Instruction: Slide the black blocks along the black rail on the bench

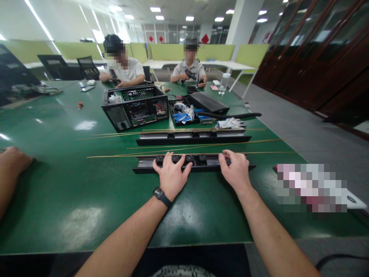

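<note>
A long black channel rail lies across the green table in front of me, with several small black blocks sitting in it. My left hand, wearing a dark watch, rests over the rail with its fingers spread on the blocks. Toward the rail's right end, my right hand is closed, thumb and fingers bent together at the channel; what they pinch is mostly hidden. Thin brass-coloured rods run along the rail's far side. Behind it lies a second black rail, parallel, with more rods around it.
Beyond the rails stand an open computer case and a black tray holding gloves. White gloves lie right of them. Two people sit opposite, holding dark tools. Another person's hand rests at left. A blurred-out object lies right.
</note>
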The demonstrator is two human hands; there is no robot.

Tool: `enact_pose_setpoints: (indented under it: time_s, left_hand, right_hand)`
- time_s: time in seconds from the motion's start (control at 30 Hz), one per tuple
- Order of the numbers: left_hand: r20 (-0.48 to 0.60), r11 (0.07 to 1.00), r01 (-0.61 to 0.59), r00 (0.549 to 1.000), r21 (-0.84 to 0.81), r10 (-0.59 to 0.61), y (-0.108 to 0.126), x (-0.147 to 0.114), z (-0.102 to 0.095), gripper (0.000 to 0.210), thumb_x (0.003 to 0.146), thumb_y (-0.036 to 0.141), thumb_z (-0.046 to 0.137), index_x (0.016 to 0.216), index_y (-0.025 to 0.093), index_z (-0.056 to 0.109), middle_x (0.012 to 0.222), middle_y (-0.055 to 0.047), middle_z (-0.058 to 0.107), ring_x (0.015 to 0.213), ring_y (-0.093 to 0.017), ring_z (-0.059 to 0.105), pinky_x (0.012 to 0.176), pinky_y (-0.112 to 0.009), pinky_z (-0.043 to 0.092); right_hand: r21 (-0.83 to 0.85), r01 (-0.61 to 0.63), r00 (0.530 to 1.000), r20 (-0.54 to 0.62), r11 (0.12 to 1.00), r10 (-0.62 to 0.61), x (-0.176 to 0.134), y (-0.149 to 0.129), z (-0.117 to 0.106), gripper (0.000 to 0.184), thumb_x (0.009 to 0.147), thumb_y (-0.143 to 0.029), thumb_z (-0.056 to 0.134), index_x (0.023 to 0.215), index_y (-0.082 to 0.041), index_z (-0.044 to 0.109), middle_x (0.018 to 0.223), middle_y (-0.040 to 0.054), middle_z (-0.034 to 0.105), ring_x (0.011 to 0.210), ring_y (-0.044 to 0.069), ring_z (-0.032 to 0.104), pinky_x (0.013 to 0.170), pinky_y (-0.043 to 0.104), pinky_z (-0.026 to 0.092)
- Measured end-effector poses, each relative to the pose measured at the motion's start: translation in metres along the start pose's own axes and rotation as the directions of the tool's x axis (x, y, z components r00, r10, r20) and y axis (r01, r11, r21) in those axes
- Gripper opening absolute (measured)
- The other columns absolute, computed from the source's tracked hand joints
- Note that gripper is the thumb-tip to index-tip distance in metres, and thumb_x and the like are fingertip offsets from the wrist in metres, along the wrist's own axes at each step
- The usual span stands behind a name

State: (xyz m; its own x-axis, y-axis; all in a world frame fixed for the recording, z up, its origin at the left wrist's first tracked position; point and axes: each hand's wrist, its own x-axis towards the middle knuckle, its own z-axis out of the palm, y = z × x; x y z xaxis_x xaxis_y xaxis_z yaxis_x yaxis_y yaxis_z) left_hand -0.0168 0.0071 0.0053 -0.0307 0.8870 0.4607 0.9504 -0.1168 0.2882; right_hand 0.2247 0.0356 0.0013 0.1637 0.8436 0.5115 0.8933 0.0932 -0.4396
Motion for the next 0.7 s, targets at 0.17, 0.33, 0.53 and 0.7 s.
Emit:
enact_pose_setpoints:
  time_s: [0.17,0.33,0.53,0.7]
  left_hand:
    - [-0.002,1.0,0.0,1.0,0.007,0.0,0.0,0.0,0.0,0.039,0.099,0.055,0.058,0.129,0.035,0.074,0.147,-0.019,0.061,0.142,-0.037,0.05,0.116,-0.074,0.02]
    - [-0.004,1.0,-0.007,1.0,0.007,0.007,0.0,0.0,0.0,0.039,0.1,0.055,0.058,0.13,0.036,0.073,0.146,-0.019,0.061,0.142,-0.035,0.05,0.116,-0.074,0.019]
    - [-0.003,1.0,-0.003,1.0,0.004,0.003,0.0,0.0,0.0,0.039,0.1,0.055,0.057,0.13,0.035,0.073,0.147,-0.02,0.061,0.142,-0.035,0.05,0.116,-0.074,0.02]
    - [-0.006,1.0,-0.005,1.0,-0.002,0.005,0.0,0.0,0.001,0.04,0.1,0.055,0.058,0.13,0.035,0.073,0.145,-0.019,0.062,0.142,-0.036,0.05,0.116,-0.073,0.02]
  right_hand:
    - [0.015,0.049,0.999,-0.016,0.999,-0.048,-0.002,0.0,0.003,0.038,0.098,-0.049,0.054,0.116,-0.02,0.072,0.101,0.0095,0.078,0.108,0.03,0.06,0.098,0.045,0.038]
    - [0.031,0.081,0.996,-0.026,0.996,-0.081,-0.004,-0.005,0.004,0.037,0.098,-0.048,0.056,0.118,-0.02,0.072,0.102,0.0091,0.078,0.108,0.03,0.061,0.099,0.046,0.04]
    - [0.05,0.067,0.998,-0.016,0.997,-0.066,-0.001,-0.003,0.002,0.04,0.098,-0.05,0.056,0.119,-0.02,0.073,0.102,0.0097,0.078,0.108,0.03,0.062,0.099,0.047,0.04]
    - [0.022,-0.063,0.996,-0.06,0.998,0.065,0.004,0.007,-0.001,0.043,0.099,-0.052,0.051,0.114,-0.019,0.074,0.099,0.0118,0.078,0.104,0.031,0.064,0.097,0.047,0.042]
